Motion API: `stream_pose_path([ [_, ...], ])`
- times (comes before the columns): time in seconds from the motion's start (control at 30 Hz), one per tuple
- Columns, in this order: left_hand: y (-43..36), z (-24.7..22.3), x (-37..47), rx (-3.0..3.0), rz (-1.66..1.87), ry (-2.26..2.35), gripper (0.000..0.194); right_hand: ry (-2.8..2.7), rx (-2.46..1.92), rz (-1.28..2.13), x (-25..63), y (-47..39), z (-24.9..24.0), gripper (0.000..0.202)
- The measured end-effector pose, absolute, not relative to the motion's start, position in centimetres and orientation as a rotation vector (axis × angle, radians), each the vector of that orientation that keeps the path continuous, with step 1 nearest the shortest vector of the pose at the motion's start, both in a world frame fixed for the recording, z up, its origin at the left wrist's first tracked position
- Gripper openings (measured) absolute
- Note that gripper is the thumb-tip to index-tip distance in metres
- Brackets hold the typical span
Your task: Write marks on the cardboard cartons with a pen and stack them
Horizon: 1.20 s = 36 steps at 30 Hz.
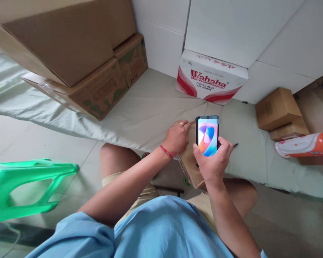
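Observation:
My right hand (214, 161) is wrapped round a smartphone (207, 138), its lit screen facing me with a colourful swirl. The phone is held upright over a brown cardboard piece (195, 173), which juts past the table's near edge above my lap. My left hand (177, 137), with a ring and a red string bracelet, is closed at the left edge of this cardboard. Its fingertips are mostly hidden. Just right of my right hand, the dark tip of a thin object (235, 145) shows on the cloth.
Large cardboard boxes (70, 39) are stacked at the left of the cloth-covered table (150, 96). A white and red water carton (210, 79) stands against the wall. Small brown boxes (278, 107) and an orange-and-white package (304, 144) lie right. A green stool (51, 168) stands on the floor, left.

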<state>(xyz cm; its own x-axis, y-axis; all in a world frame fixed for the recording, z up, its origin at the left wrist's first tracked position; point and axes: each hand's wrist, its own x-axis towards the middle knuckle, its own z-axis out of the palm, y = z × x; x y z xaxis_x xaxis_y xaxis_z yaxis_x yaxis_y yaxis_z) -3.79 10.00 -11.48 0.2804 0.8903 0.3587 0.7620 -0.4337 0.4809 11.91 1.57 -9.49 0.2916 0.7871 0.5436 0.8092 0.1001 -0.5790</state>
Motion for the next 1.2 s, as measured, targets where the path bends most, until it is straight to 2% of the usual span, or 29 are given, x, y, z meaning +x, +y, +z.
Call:
stream_pose_path([
  [0.53, 10.0, -11.4, -3.8, 2.326, 0.854, 1.528, 0.046, -1.484, -1.648, -0.06, 11.7, 1.8, -9.6, 0.069],
  [0.7, 10.0, -11.4, -3.8, 2.328, 0.864, 1.533, 0.044, -1.401, -1.635, -0.029, 12.5, 0.5, -7.8, 0.077],
  [0.9, 10.2, -12.0, -3.7, 2.337, 0.9, 1.502, 0.041, -1.265, -1.901, -0.271, 21.7, -1.3, -4.7, 0.095],
  [1.0, 10.2, -11.5, -3.8, 2.314, 0.987, 1.508, 0.033, -1.299, -2.121, -0.277, 27.8, -1.6, -6.3, 0.098],
  [1.2, 7.4, -8.5, -7.5, 2.191, 1.489, 1.583, 0.026, -1.328, -2.55, -0.082, 34.7, -2.4, -11.2, 0.089],
])
